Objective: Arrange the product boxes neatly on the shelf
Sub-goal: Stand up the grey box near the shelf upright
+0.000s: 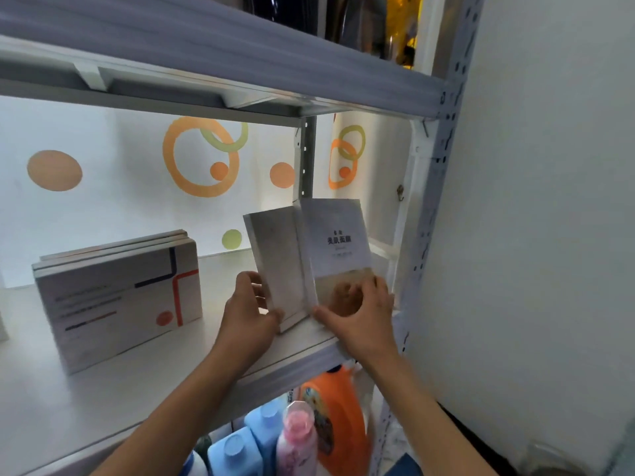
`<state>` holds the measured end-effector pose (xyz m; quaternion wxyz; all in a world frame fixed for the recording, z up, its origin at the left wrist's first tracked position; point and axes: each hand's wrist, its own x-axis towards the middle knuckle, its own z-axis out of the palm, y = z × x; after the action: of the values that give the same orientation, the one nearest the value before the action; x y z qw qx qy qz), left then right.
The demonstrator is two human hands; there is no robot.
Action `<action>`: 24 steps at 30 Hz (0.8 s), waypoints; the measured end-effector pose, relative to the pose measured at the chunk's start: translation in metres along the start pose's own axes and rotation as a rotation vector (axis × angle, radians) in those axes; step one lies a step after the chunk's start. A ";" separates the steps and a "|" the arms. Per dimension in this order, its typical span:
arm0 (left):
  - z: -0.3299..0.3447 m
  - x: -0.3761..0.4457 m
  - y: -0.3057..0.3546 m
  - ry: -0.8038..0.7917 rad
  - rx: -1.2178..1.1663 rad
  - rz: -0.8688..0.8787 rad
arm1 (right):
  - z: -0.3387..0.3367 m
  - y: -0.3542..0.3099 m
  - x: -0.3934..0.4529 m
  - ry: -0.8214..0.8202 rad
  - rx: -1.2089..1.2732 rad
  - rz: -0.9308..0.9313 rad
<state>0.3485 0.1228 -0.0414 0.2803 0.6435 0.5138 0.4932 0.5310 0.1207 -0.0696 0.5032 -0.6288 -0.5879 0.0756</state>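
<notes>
Two slim white product boxes stand upright at the right end of the white shelf (pixel 103 389). My left hand (pixel 249 314) grips the lower edge of the plain grey-white box (pixel 278 259), thumb in front and fingers behind. My right hand (pixel 360 314) holds the bottom of the box with black print and a tan band (pixel 338 238), thumb at its lower left corner. The two boxes touch along one edge, like an open book. A stack of three white boxes with blue and red lines (pixel 117 297) stands to the left.
The metal upright (pixel 433 187) and a white wall close off the right side. Another shelf board (pixel 206 56) hangs overhead. Below stand an orange detergent jug (pixel 338 427), a pink bottle (pixel 297 438) and blue bottles (pixel 240 448).
</notes>
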 end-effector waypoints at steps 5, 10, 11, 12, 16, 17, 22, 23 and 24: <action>0.015 0.021 0.004 -0.098 0.052 0.062 | 0.001 0.009 0.003 -0.041 0.039 0.041; 0.034 0.036 0.010 -0.140 0.127 0.212 | 0.006 0.013 0.007 0.070 0.020 0.106; 0.038 0.038 0.010 -0.147 0.125 0.231 | 0.006 0.012 0.007 0.081 0.028 0.111; 0.043 0.040 0.009 -0.153 0.125 0.250 | 0.005 0.012 0.007 0.080 0.039 0.115; 0.052 0.050 0.006 -0.210 0.086 0.257 | 0.001 0.013 0.006 0.071 0.075 0.090; 0.052 0.053 0.004 -0.236 0.074 0.246 | 0.000 0.013 0.006 0.069 0.073 0.081; 0.051 0.058 0.000 -0.394 -0.045 0.159 | 0.002 0.013 0.012 0.050 0.018 0.058; 0.051 0.057 0.000 -0.409 -0.082 0.143 | 0.002 0.013 0.013 0.053 0.019 0.061; 0.052 0.057 0.000 -0.418 -0.118 0.123 | 0.003 0.014 0.014 0.055 0.019 0.067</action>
<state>0.3954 0.1835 -0.0401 0.3872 0.7444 0.3746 0.3946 0.5417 0.1363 -0.0743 0.5221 -0.6453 -0.5518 0.0808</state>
